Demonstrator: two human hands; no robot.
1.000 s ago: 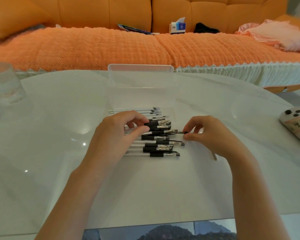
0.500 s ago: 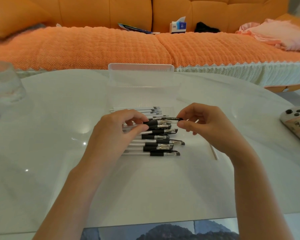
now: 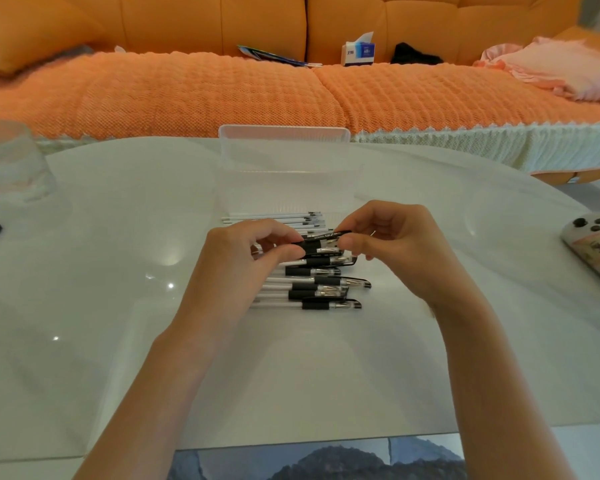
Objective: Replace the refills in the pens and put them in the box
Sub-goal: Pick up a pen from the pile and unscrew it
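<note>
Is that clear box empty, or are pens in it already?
Empty, it seems: nothing shows inside the clear box; the pens lie in front of it.

You've got one clear rectangular plastic box (image 3: 284,143), one raised black-and-clear plastic pen (image 3: 321,237), about six lying pens (image 3: 329,304) on the white tabletop (image 3: 326,375), several thin white refills (image 3: 267,218) too overlapped to count exactly, and one clear drinking glass (image 3: 11,161).

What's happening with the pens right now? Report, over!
One pen held by left grip and right grip. Other pens piled below. Open box behind, nothing blocking.
</note>
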